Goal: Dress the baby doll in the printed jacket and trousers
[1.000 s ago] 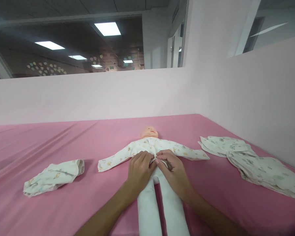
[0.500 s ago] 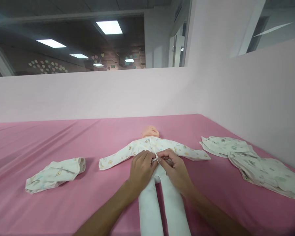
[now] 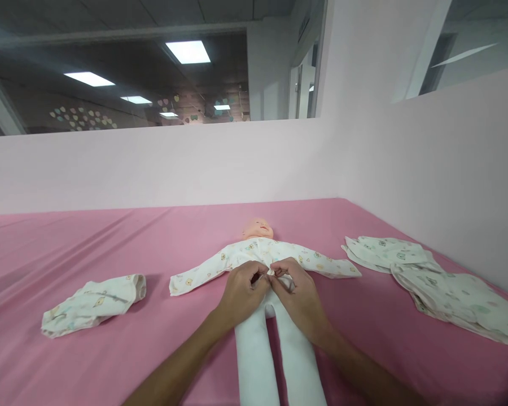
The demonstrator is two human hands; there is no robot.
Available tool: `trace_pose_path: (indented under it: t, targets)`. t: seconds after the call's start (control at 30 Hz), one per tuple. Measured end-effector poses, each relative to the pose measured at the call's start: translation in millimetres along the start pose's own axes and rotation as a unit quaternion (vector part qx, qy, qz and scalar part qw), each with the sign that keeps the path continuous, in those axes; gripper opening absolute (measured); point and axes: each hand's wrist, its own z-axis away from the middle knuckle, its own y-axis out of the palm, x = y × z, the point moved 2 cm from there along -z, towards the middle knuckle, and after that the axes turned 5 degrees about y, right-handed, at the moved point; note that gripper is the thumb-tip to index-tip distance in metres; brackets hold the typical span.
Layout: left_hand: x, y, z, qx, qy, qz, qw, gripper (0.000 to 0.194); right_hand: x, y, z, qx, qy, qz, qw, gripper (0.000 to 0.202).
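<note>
Shirt (image 3: pixel 248 254), long-sleeved, on doll (image 3: pixel 258 229), its front edge pinched at the doll's waist by left hand (image 3: pixel 242 292) and right hand (image 3: pixel 302 299), fingertips nearly closed; uneven pulling could free it.

Doll shirt (image 3: pixel 246 252): white, scattered small prints, some yellow-orange. Doll legs (image 3: pixel 258 355): plain white. I note pink, unpatterned sheet (image 3: pixel 186 231); folded garment at left (image 3: pixel 93 304): white, small print; garments at right (image 3: pixel 452 293): whitish, greenish-grey motifs.
</note>
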Motion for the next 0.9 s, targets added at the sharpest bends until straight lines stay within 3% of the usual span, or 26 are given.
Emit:
trace_pose_path:
  t: [0.4,0.63,0.77,0.9]
  targets:
    - [-2.7,-2.0,-3.2,0.016,-0.073,0.099,0.992,0.023,2.3,1.6,0.4,-0.017,-0.114,0.031,0.993,0.005]
    - [2.7,-3.5,-7.5,0.032,-0.093,0.145,0.984,0.023,2.3,2.0,1.8,0.000,-0.076,0.054,0.996,0.004]
    - [-5.1,-6.1,-5.8,0.042,-0.075,0.117,0.989,0.020,0.9,0.9,1.6,-0.006,-0.034,0.063,0.997,0.008]
    - [-10.6,-10.4,9.2,0.045,-0.016,0.012,0.999,0.015,-2.4,-5.9,1.6,-0.002,-0.052,0.078,0.996,0.007]
